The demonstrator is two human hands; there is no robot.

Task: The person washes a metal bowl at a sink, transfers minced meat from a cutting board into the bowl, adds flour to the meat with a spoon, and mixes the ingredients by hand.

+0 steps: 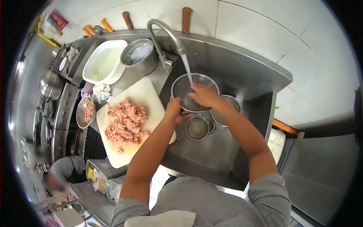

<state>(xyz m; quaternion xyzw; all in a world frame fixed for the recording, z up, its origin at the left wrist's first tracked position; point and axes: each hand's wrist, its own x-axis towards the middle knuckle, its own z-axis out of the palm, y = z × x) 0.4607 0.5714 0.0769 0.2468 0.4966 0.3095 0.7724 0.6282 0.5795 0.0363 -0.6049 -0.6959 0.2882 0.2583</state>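
Steel stove fronts (pixel 62 109) line the far left of the kitchen, well apart from the hands, with a co-worker in a grey top (pixel 70 168) below them. Closer in, a round metal bowl of pink meat (pixel 81 113) sits beside a white plastic cutting board (pixel 151 98). Above the board stand a white rectangular tub of cloudy liquid (pixel 123 47) and a deep steel pot (pixel 145 67). Coarse pink minced meat (pixel 126 123) lies heaped on the board, left of both hands. The left hand (pixel 175 110) grips the near-left edge of a wide, round metal bowl (pixel 181 87), held over the steel sink (pixel 204 159). Water runs into it from a curved silver tap (pixel 166 26) above the hands. The right hand (pixel 204 95) reaches into the bowl, its fingers bent; whether they hold anything, I cannot tell. Just below the hands rests a small round metal pan (pixel 196 128); a larger metal bowl (pixel 227 113) sits under the right forearm.
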